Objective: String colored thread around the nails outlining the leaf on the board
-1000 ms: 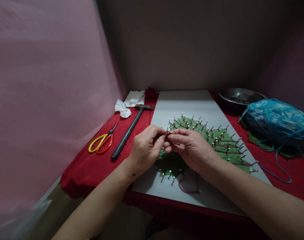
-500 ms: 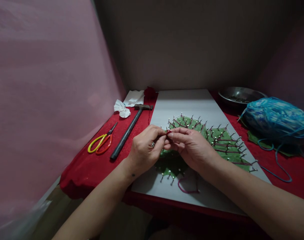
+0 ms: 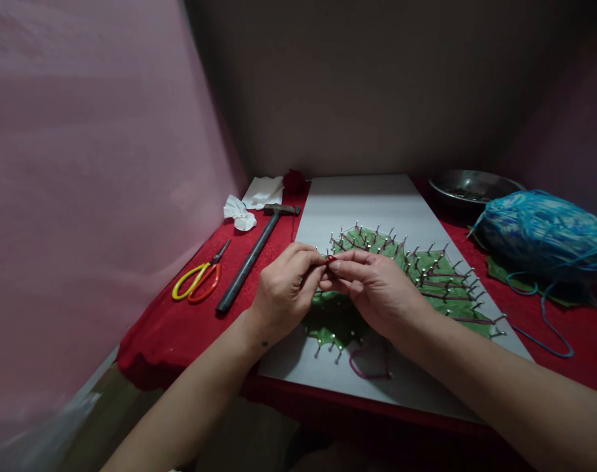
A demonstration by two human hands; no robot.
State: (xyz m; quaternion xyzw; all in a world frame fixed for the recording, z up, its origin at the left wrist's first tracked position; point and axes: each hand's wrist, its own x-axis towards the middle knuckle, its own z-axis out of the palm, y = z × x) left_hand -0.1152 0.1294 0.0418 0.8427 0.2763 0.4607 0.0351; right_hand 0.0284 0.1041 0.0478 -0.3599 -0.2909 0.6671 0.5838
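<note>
With our left hand [image 3: 286, 282] and right hand [image 3: 381, 282] both pinching the red yarn [image 3: 331, 259] over the left part of the nail-studded green sheet [image 3: 335, 328], probably for fine control, we have the scissors [image 3: 213, 263] and hammer [image 3: 253, 254] lying left, seemingly for easy reach.

Facing you: grey wall, dimly lit [image 3: 327, 85]. Your left: pink sheeting [image 3: 92, 164]. Below: red-covered table [image 3: 180, 341]; shadowed floor [image 3: 251, 426], apparently brownish.

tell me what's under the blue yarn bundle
A green leaf-like piece juts out from beneath the blue yarn bundle, on red cloth. How far it extends and anything else underneath is covered.
</note>
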